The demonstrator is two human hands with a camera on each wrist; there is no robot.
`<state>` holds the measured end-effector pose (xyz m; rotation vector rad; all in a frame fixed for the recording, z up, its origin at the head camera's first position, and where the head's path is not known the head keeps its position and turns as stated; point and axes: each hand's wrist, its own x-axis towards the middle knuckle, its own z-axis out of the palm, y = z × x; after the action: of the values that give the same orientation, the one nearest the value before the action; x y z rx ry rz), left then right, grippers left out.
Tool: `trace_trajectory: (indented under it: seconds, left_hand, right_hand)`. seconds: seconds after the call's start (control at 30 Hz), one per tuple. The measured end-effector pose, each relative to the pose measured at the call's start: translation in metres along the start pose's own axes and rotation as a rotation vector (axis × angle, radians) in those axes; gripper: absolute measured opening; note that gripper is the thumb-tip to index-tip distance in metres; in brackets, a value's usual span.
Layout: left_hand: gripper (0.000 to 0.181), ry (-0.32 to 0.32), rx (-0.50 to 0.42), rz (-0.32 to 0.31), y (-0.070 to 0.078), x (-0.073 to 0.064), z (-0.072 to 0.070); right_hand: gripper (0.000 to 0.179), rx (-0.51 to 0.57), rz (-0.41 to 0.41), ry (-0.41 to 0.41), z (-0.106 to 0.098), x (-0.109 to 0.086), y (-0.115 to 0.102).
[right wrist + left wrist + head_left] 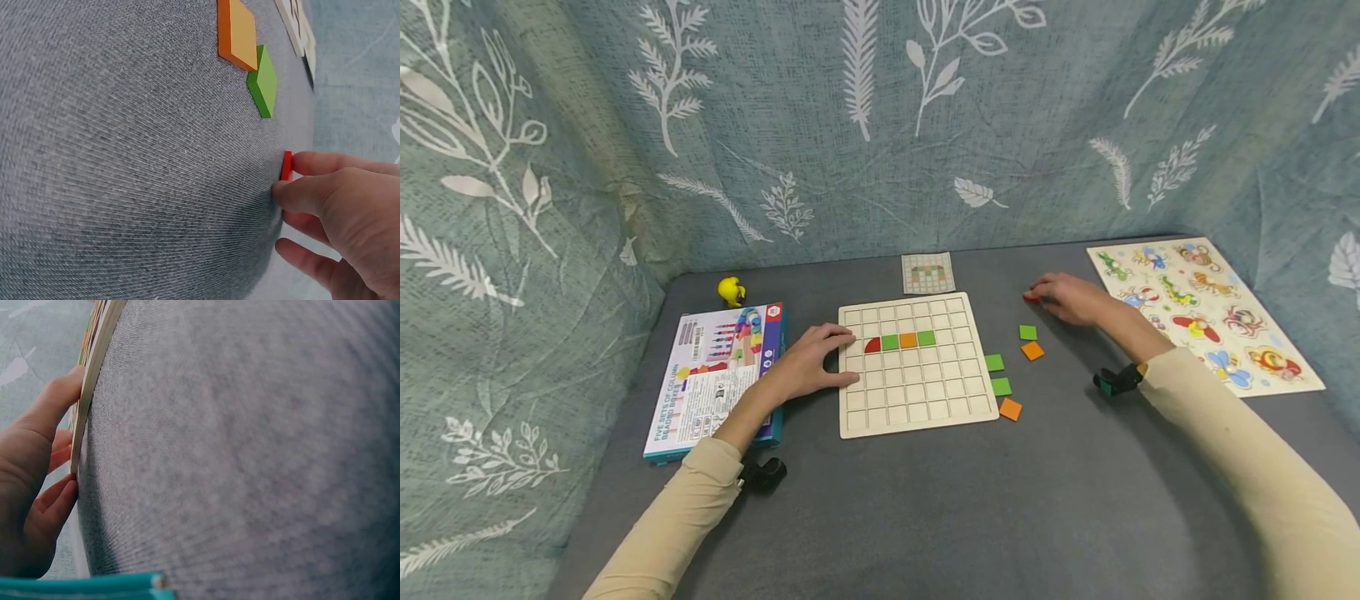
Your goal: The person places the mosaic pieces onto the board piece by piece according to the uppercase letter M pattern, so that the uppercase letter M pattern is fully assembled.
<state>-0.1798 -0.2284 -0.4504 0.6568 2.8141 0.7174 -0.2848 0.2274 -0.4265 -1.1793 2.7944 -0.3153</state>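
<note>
Pale wood for the main bit here: a flat grid board [917, 392] with rounded corners and shallow square cells, lying on a counter [925, 517] covered in grey woven-looking fabric. Second row from the far side has a little run in it, left to right: red quarter-round [872, 345], green square [890, 342], orange square [908, 340], another green square [927, 337].

The hands are well apart. Left hand [808, 360] rests thumb and fingers against the board's left edge, fingers relaxed. Right hand [1070, 298] is past the far right corner, pinching a small red piece [287, 165] between thumb and finger, down at the counter. Can't tell its full shape, fingers cover most of it.

Loose flat tiles right of the board: one green tile [1027, 332] and one orange tile [1032, 351] corner to corner, two more greens right by the board's edge, and another orange near its front corner. The sides look chunky and smooth up close.

Small printed grid card [928, 273] sits just behind the board. Box [718, 379] on the left reads "FIVE SETS OF COLUMN BEADED BOXES", the rest is too small. Glossy yellow figure [731, 291] behind that, cartoon bug sheet [1206, 317] far right.
</note>
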Motion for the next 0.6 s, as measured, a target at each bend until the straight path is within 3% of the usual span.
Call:
trace_trajectory:
  seconds: [0.6]
  left_hand:
    - [0.068,-0.003,-0.006,-0.003,0.0003,0.0009,-0.0003]
  right_hand:
    - [0.030,-0.056,0.037,-0.031,-0.0029,0.0046,-0.0046]
